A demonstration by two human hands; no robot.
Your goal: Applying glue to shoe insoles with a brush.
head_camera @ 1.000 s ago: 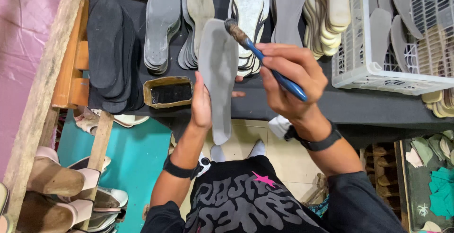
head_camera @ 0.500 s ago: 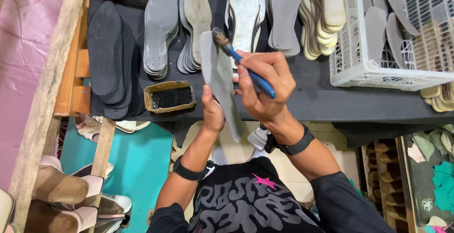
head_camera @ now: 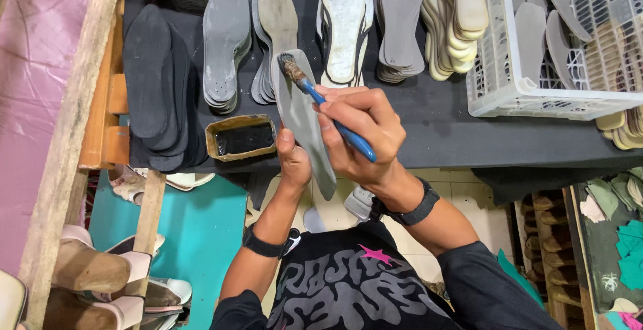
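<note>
We steady the grey insole (head_camera: 305, 126) in our left hand (head_camera: 293, 162) at the table's (head_camera: 435, 129) front edge; our right hand (head_camera: 358, 132), fingers closed around the blue-handled brush (head_camera: 321, 102), should spread glue thinly and evenly.

Pretty bright, even light all over, soft with barely any hard shadows, just a faint one under the stacked grey shoe insoles (head_camera: 226, 45) on the black-covered worktable (head_camera: 442, 126). The glossy dark liquid in the small rectangular glue tray (head_camera: 241, 137) catches some shine. Sharp mid-frame; straight edges bow near the corners.
</note>
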